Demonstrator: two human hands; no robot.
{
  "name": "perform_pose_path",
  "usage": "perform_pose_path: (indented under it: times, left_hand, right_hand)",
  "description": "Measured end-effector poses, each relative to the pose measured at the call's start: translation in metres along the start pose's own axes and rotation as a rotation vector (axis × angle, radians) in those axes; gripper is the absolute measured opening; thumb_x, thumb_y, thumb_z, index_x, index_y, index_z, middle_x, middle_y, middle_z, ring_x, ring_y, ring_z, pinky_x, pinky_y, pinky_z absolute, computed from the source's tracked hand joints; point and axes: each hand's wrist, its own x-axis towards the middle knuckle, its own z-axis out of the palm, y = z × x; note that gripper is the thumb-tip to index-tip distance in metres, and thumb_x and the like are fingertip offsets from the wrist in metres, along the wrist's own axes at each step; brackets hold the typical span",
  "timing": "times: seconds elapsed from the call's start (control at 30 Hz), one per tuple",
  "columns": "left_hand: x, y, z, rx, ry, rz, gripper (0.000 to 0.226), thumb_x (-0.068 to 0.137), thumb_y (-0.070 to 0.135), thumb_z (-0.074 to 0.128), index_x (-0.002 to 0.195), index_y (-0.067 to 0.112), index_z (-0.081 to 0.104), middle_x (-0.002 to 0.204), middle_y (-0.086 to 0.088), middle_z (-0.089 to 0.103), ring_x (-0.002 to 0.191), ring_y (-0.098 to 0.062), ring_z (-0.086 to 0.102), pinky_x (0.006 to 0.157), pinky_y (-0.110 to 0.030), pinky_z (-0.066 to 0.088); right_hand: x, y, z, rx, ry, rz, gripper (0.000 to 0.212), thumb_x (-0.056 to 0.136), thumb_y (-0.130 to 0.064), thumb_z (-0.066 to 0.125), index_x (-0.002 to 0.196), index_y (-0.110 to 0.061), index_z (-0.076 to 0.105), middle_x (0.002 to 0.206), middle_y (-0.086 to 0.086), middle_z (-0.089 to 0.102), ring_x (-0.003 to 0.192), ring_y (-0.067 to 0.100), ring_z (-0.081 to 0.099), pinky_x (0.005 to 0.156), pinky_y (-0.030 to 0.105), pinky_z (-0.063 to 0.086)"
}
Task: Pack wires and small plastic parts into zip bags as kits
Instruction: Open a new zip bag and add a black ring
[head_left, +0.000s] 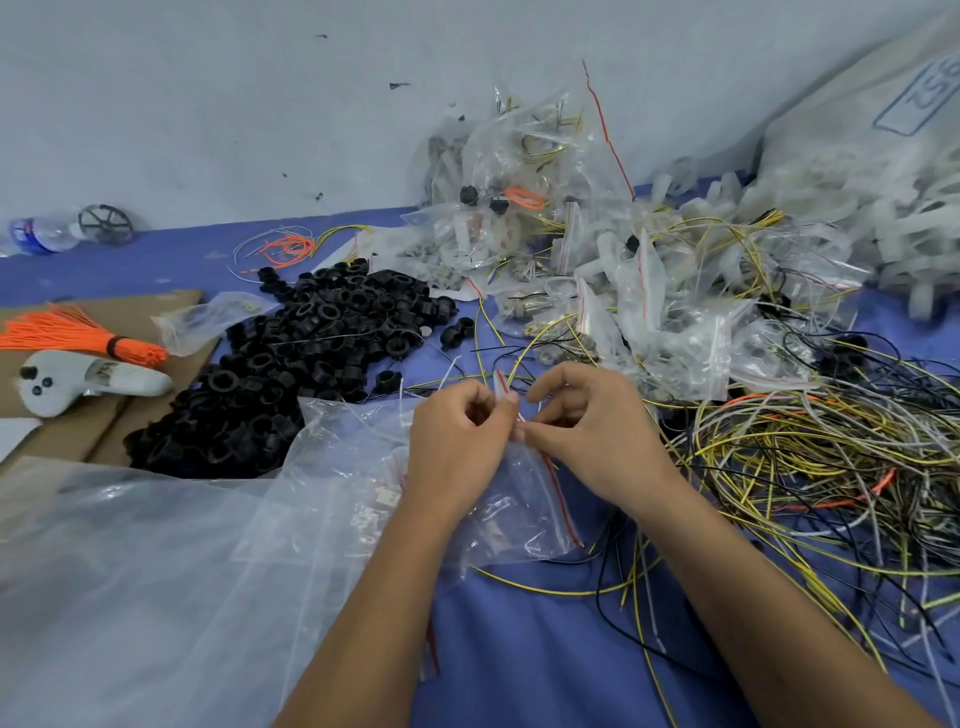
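Note:
A small clear zip bag (519, 509) with a red seal strip hangs in the middle of the view, over the blue table (545, 649). My left hand (457, 441) pinches its top edge from the left. My right hand (587, 421) pinches the same edge from the right, fingertips almost meeting. What lies inside the bag is hard to make out. A heap of black plastic rings (301, 358) lies to the left. A tangle of yellow, black, white and orange wires (821, 467) spreads on the right. Filled kit bags (571, 249) pile up behind.
Large clear plastic sheeting (156, 571) covers the near left. An orange wire bundle (67, 332) and a white controller (78, 382) rest on cardboard (104, 426) at left. A big sack of white plastic parts (857, 166) fills the far right. A water bottle (44, 234) lies by the wall.

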Motion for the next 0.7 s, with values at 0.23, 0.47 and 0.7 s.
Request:
perform_pose_path:
  times: [0.23, 0.47, 0.7]
  left_hand:
    - [0.0053, -0.0031, -0.0036, -0.180, 0.058, -0.104, 0.033, 0.102, 0.015, 0.055, 0.070, 0.010, 0.064, 0.055, 0.002, 0.063, 0.046, -0.009, 0.050, 0.054, -0.029, 0.041]
    - [-0.0022, 0.0056, -0.0031, -0.220, -0.011, -0.030, 0.055, 0.092, 0.056, 0.064, 0.071, 0.005, 0.059, 0.056, -0.002, 0.059, 0.054, -0.013, 0.053, 0.054, -0.034, 0.043]
    - [-0.0001, 0.0035, -0.0042, -0.218, -0.043, -0.021, 0.040, 0.089, 0.035, 0.054, 0.068, 0.002, 0.059, 0.057, -0.012, 0.055, 0.054, -0.018, 0.047, 0.055, -0.037, 0.040]
  right_hand:
    - [0.0037, -0.0001, -0.0036, 0.190, 0.126, 0.062, 0.024, 0.076, -0.011, 0.087, 0.086, -0.008, 0.065, 0.060, 0.006, 0.069, 0.050, 0.010, 0.061, 0.052, 0.018, 0.049]
    - [0.0021, -0.0035, 0.0004, 0.406, -0.072, 0.090, 0.030, 0.085, 0.010, 0.072, 0.110, -0.004, 0.063, 0.083, 0.017, 0.074, 0.071, 0.021, 0.068, 0.068, 0.027, 0.057]
    - [0.0004, -0.0001, 0.0024, 0.320, -0.076, 0.083, 0.033, 0.077, 0.008, 0.080, 0.102, -0.008, 0.064, 0.079, 0.014, 0.077, 0.070, 0.021, 0.070, 0.068, 0.024, 0.056]
